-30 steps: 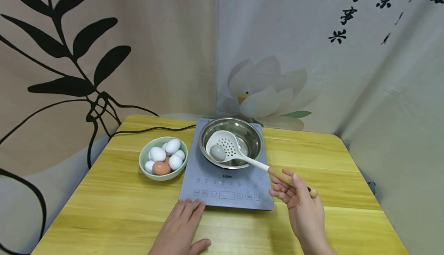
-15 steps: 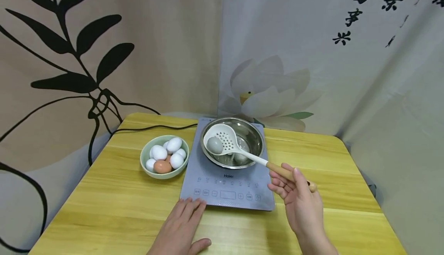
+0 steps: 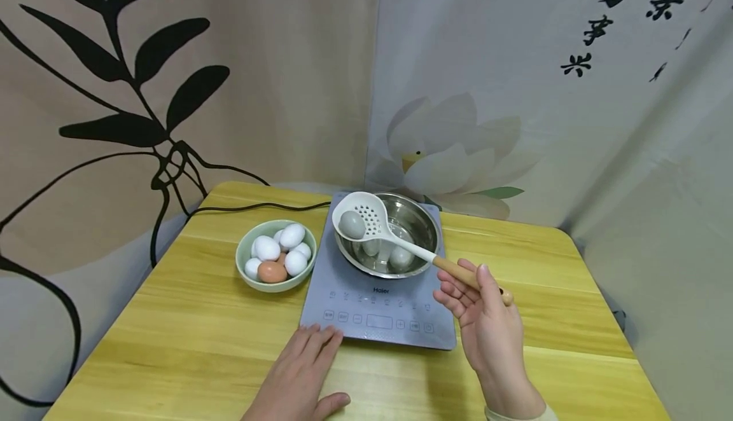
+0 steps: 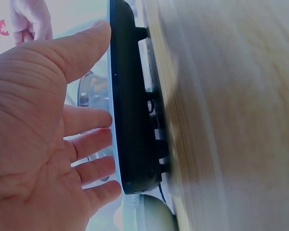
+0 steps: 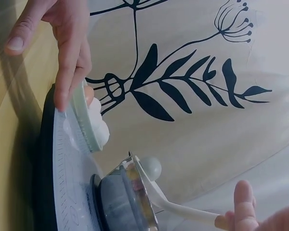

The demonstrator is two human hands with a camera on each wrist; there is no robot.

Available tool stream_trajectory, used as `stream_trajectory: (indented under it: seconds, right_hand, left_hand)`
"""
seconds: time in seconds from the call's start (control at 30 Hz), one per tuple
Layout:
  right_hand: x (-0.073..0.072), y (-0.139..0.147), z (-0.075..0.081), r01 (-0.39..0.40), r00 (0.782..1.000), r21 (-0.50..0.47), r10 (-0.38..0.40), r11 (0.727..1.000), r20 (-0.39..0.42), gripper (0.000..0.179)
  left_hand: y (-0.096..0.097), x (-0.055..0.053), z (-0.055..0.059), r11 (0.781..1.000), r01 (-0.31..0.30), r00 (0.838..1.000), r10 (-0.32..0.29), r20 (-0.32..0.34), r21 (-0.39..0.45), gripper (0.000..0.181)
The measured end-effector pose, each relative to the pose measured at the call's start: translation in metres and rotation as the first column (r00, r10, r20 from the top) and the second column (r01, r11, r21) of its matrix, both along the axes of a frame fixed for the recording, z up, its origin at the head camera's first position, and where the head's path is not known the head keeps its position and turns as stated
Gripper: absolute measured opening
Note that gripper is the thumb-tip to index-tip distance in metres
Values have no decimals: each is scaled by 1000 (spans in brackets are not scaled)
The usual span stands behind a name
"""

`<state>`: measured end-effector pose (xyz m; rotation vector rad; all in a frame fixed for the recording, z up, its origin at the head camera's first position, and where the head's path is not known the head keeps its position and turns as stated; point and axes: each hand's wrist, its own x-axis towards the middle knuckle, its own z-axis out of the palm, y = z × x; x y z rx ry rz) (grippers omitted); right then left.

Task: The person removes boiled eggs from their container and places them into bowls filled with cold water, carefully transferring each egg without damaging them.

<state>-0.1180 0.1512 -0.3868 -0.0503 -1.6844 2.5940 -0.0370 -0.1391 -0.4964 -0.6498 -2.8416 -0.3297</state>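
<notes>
My right hand grips the wooden handle of a white slotted ladle. In its perforated bowl, over the left rim of a steel pot, sits one pale egg. Two more eggs show inside the pot, which stands on a grey Haier induction cooker. My left hand lies flat, its straight fingertips on the cooker's front left edge. In the left wrist view its fingers reach the dark cooker side. The right wrist view shows the egg standing out from the ladle beside the pot rim.
Left of the cooker, a green bowl holds several white and brown eggs. A black cord runs leftward from the cooker's back across the wooden table. Printed curtains hang behind.
The ladle with its egg has risen and moved up and left, from inside the pot to over its rim; eggs in the pot have come into view. My left hand stays at the cooker edge.
</notes>
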Motion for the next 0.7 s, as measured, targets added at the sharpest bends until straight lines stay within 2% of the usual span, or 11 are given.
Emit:
stream_trajectory:
  seconds: [0.23, 0.37, 0.47, 0.6, 0.7]
  right_hand:
    - [3, -6, 6, -34, 999, -56, 33, 998, -14, 47]
    - [4, -20, 9, -71, 997, -38, 70, 997, -18, 47]
    - [6, -33, 6, -102, 995, -4, 102, 995, -13, 48]
    - [7, -56, -2, -132, 991, 31, 132, 991, -8, 49]
    - [10, -72, -9, -132, 990, 67, 135, 989, -46, 48]
  left_hand:
    - [1, 0, 2, 1000, 2, 1000, -2, -7, -5, 89]
    - [2, 0, 0, 1000, -1, 999, 0, -44, -8, 91]
    - [2, 1, 0, 1000, -2, 998, 1, -65, -9, 91]
    - [2, 0, 1, 1000, -2, 998, 2, -56, 0, 91]
    - [1, 0, 2, 1000, 1, 999, -1, -39, 9, 91]
